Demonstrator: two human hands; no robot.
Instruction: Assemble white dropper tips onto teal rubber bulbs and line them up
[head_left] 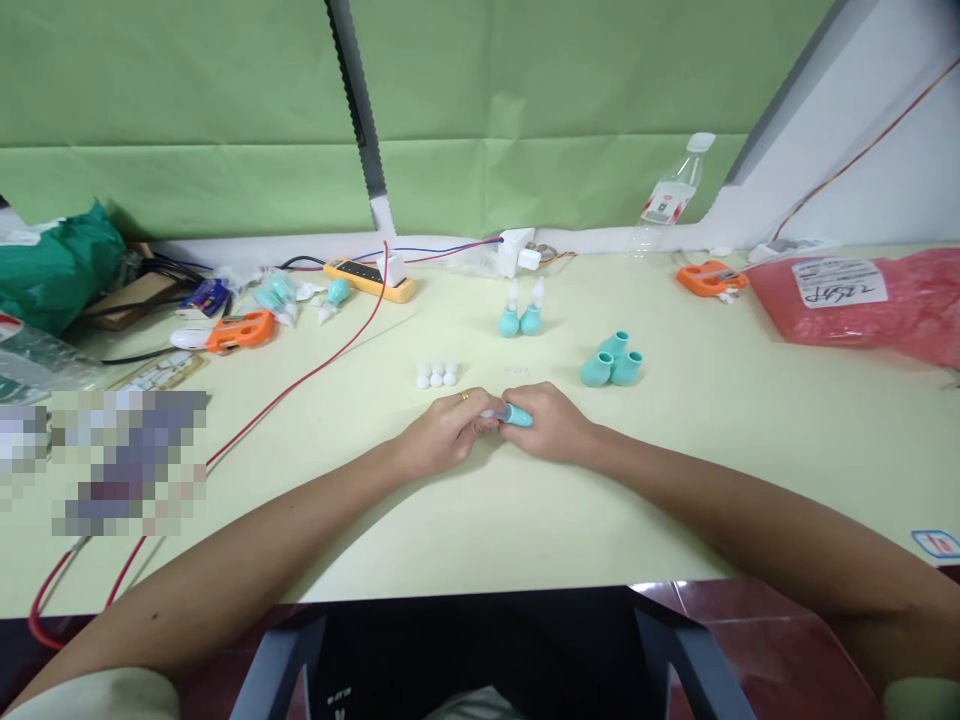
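Note:
Both hands meet over the middle of the table around one small teal bulb with a clear tip [517, 415]. My right hand [551, 422] is closed round the teal bulb end. The fingers of my left hand [446, 430] pinch the pale, see-through tip. Just beyond my left hand lies a cluster of small white pieces [437, 375]. Past my right hand stand three teal bulbs [613, 362] with open necks. Farther back, two teal bulbs with white tips [520, 312] stand upright side by side. A few tiny clear bits [517, 371] lie beyond my hands.
At the left are a green bag [60, 265], an orange-handled tool [240, 330] and a red cable [300, 380]. A yellow power strip [369, 280] lies at the back. A plastic bottle [671, 195], orange tool [711, 278] and red bag [847, 310] occupy the right.

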